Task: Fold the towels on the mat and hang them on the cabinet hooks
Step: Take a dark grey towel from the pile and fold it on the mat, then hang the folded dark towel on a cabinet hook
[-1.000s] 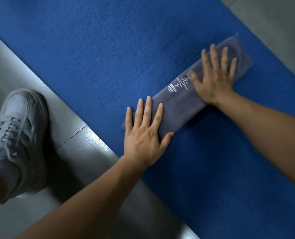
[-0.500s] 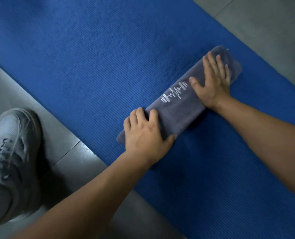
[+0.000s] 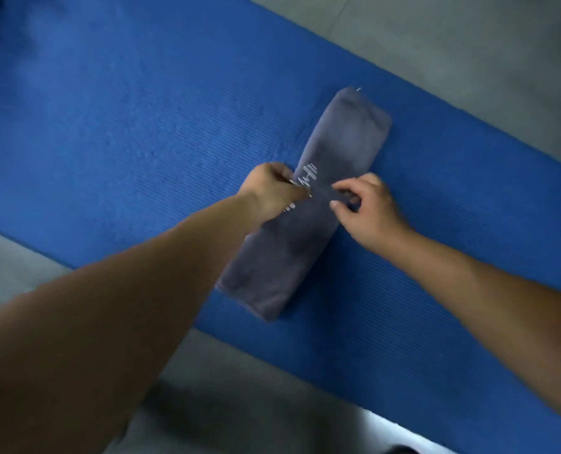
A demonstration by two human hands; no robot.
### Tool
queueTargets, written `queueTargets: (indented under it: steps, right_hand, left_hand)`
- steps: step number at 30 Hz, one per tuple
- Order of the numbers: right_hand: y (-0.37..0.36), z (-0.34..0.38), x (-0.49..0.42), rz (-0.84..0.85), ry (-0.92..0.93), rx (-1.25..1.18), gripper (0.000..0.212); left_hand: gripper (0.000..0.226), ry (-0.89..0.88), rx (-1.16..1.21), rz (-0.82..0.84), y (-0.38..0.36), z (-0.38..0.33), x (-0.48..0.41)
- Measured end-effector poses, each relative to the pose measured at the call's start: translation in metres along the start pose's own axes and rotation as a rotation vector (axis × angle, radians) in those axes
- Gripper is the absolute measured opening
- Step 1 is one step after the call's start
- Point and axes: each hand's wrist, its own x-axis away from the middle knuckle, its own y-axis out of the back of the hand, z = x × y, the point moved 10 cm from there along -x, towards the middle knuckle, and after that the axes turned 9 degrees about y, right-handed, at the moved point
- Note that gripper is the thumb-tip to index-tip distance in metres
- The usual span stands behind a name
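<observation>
1 grey towel [image 3: 344, 139] lies folded into a long strip near the blue mat's [image 3: 108, 126] near edge, left hand [image 3: 271, 190] and right hand [image 3: 369, 211] pinching its middle with curled fingers [image 3: 343, 187], so hanging it likely remains.

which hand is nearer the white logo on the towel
Left. The left hand grips the towel at the white logo, partly covering it; the right hand grips the opposite edge.

grey towel [image 3: 308, 244], ribbed blue mat [image 3: 125, 132]
</observation>
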Motion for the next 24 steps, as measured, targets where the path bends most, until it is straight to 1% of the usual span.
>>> queueTargets:
  steps: [1, 2, 4, 5, 6, 8, 9, 11, 13, 15, 17, 18, 19, 20, 22, 23, 24]
  right_hand:
    - [0.003, -0.005, 0.01, -0.018, -0.138, -0.088, 0.03]
    - [0.005, -0.008, 0.023, -0.034, -0.297, -0.226, 0.031]
    - [0.003, -0.005, 0.058, -0.062, -0.609, -0.571, 0.037]
    - [0.004, 0.008, 0.073, -0.06, -0.693, -0.73, 0.043]
    - [0.007, 0.026, 0.084, -0.056, -0.715, -0.884, 0.048]
    - [0.033, 0.078, 0.099, -0.065, -0.69, -1.149, 0.056]
    - [0.054, 0.106, 0.107, -0.082, -0.672, -1.215, 0.059]
    - [0.108, 0.161, 0.12, -0.14, -0.636, -1.193, 0.058]
    - [0.171, 0.219, 0.131, -0.211, -0.599, -1.149, 0.051]
    - [0.233, 0.282, 0.138, -0.285, -0.557, -1.191, 0.045]
    - [0.293, 0.34, 0.146, -0.359, -0.547, -1.238, 0.037]
    - [0.322, 0.369, 0.149, -0.391, -0.55, -1.249, 0.04]
    - [0.349, 0.398, 0.153, -0.405, -0.539, -1.241, 0.048]
    - [0.374, 0.426, 0.158, -0.404, -0.519, -1.22, 0.054]
    - [0.418, 0.48, 0.166, -0.369, -0.456, -1.115, 0.053]
    - [0.437, 0.502, 0.169, -0.357, -0.425, -1.026, 0.051]
    - [0.455, 0.523, 0.173, -0.36, -0.401, -0.941, 0.049]
  left_hand:
    - [0.026, -0.025, 0.093, 0.046, -0.003, -0.006, 0.011]
    - [0.027, -0.032, 0.175, 0.1, -0.005, -0.012, 0.025]
    - [0.026, -0.011, 0.264, 0.192, -0.005, -0.024, 0.056]
    - [0.025, 0.002, 0.294, 0.228, -0.001, -0.032, 0.074]
    - [0.025, 0.014, 0.331, 0.265, 0.005, -0.041, 0.095]
    - [0.024, 0.051, 0.417, 0.344, 0.023, -0.062, 0.143]
    - [0.026, 0.061, 0.451, 0.381, 0.034, -0.075, 0.171]
    - [0.024, 0.054, 0.497, 0.429, 0.06, -0.105, 0.227]
    - [0.017, 0.04, 0.528, 0.452, 0.091, -0.138, 0.288]
    - [0.011, 0.039, 0.542, 0.433, 0.128, -0.169, 0.349]
    - [0.014, 0.02, 0.543, 0.413, 0.165, -0.199, 0.405]
    - [0.017, 0.003, 0.537, 0.406, 0.183, -0.217, 0.431]
    - [0.02, -0.022, 0.516, 0.394, 0.202, -0.233, 0.454]
    - [0.022, -0.059, 0.469, 0.378, 0.22, -0.249, 0.476]
    - [0.015, -0.169, 0.292, 0.313, 0.257, -0.283, 0.512]
    - [0.022, -0.225, 0.196, 0.283, 0.273, -0.3, 0.528]
    - [0.042, -0.279, 0.109, 0.262, 0.288, -0.317, 0.543]
